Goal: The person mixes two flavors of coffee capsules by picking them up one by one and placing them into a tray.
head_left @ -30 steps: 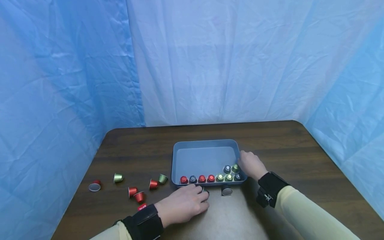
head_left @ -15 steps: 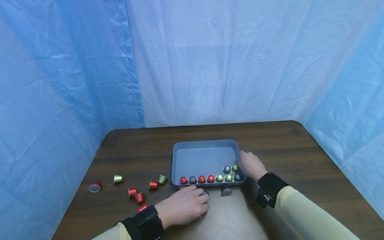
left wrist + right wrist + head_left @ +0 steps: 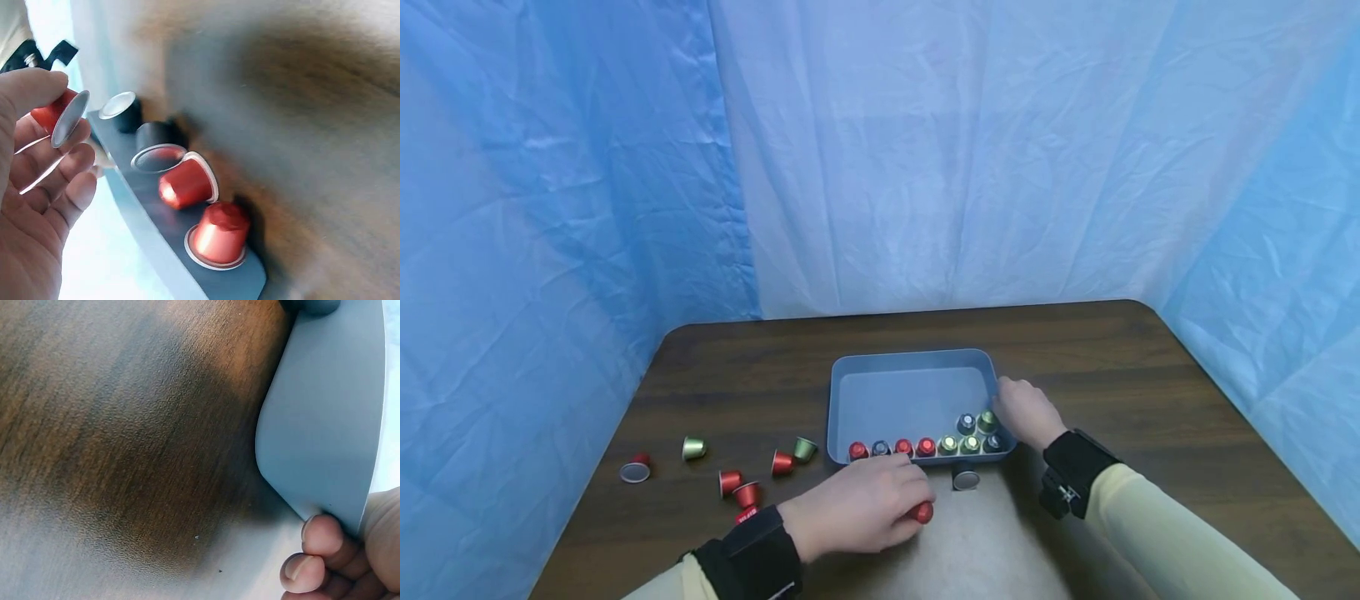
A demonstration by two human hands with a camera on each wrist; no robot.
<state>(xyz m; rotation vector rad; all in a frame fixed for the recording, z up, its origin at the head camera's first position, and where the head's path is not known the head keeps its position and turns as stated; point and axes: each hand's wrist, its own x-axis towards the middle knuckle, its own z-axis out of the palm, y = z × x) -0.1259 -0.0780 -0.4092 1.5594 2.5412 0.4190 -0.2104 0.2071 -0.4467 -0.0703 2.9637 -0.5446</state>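
Observation:
My left hand [image 3: 865, 504] pinches a red coffee capsule [image 3: 922, 512] between thumb and fingers, just in front of the blue-grey tray [image 3: 910, 357]. In the left wrist view the held capsule's silver lid [image 3: 70, 119] faces the table. Below it, along the tray's front wall, are two red capsules, one standing lid-down [image 3: 222, 232] and one tipped over [image 3: 187, 181], plus two dark capsules [image 3: 156, 140]. My right hand [image 3: 1028, 412] holds the tray's right side, its fingers curled at the corner in the right wrist view. Inside the tray, red, dark and green capsules [image 3: 948, 445] form a front row.
Several loose capsules lie left of the tray: red ones [image 3: 730, 482], green ones [image 3: 695, 448] and a red one with its lid forward [image 3: 636, 471]. A dark capsule [image 3: 966, 478] lies before the tray. Blue curtains [image 3: 925, 167] surround the brown wooden table [image 3: 1097, 358].
My left hand has shifted slightly up and right, and a red capsule now shows at its fingertips. The right hand and the tray stay in place.

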